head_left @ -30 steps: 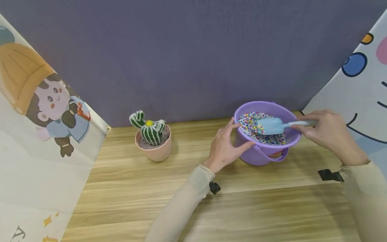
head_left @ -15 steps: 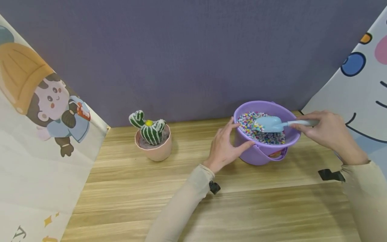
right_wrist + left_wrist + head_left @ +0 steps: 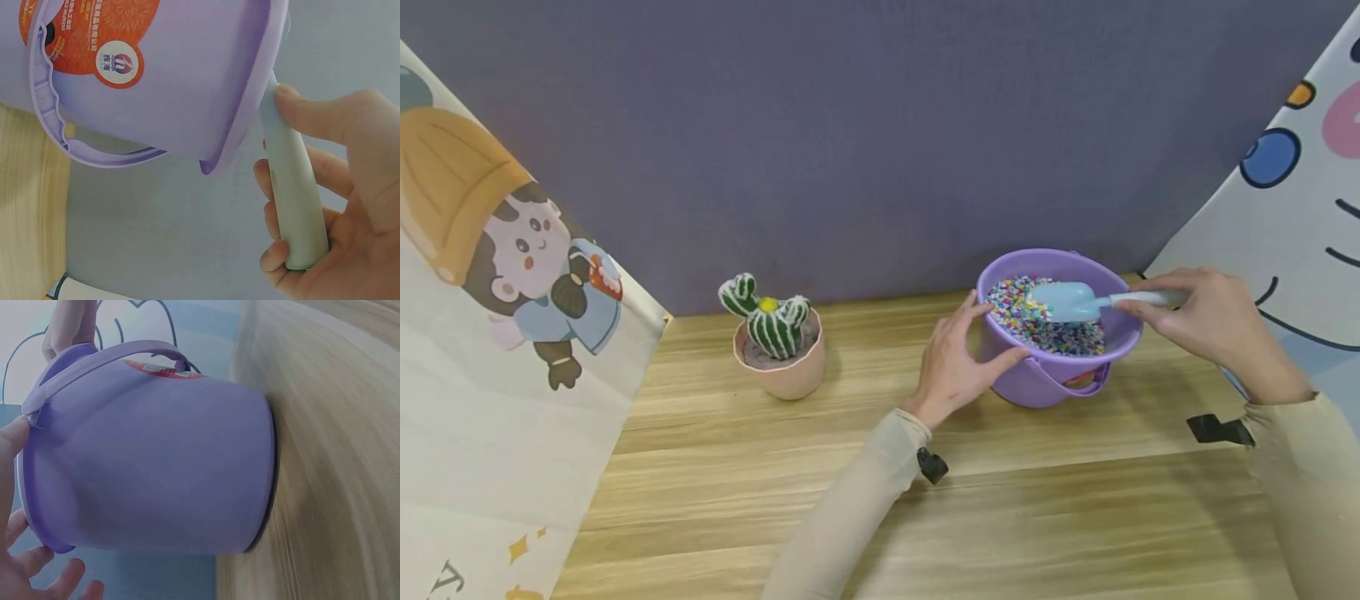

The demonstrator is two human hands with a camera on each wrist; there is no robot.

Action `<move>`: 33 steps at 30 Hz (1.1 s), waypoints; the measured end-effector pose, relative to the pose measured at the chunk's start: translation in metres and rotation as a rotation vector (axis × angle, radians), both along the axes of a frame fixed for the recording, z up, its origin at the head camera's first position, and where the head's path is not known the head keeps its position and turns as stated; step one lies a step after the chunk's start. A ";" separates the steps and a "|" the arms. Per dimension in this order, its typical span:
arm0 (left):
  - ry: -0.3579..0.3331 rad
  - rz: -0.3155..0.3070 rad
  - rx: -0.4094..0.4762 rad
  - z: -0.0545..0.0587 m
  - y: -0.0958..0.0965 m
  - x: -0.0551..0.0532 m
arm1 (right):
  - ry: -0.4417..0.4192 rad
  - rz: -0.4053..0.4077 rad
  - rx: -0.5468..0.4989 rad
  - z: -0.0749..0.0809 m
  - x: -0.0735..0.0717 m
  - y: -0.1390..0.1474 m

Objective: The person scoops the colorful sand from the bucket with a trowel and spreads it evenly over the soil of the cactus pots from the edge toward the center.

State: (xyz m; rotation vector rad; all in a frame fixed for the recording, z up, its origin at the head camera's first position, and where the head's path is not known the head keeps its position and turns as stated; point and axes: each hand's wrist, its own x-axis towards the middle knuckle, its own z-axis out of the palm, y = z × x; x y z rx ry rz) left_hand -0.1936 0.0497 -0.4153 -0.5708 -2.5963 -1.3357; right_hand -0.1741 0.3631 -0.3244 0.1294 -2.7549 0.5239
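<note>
Head view shows me the purple bucket (image 3: 1028,388) at three o'clock; left hand (image 3: 953,360), fingers spread, touches it at eight; right hand (image 3: 1208,321), fingers curled, grips the blue scoop (image 3: 1069,302) over beads (image 3: 1009,302).

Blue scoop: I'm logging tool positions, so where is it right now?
In the head view, the blue scoop is right of centre, over the colorful beads inside the purple bucket, held by the right hand.
</note>
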 end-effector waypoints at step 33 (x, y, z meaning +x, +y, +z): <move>0.051 0.093 0.081 -0.005 -0.075 0.000 | 0.109 0.034 -0.054 0.011 -0.002 -0.031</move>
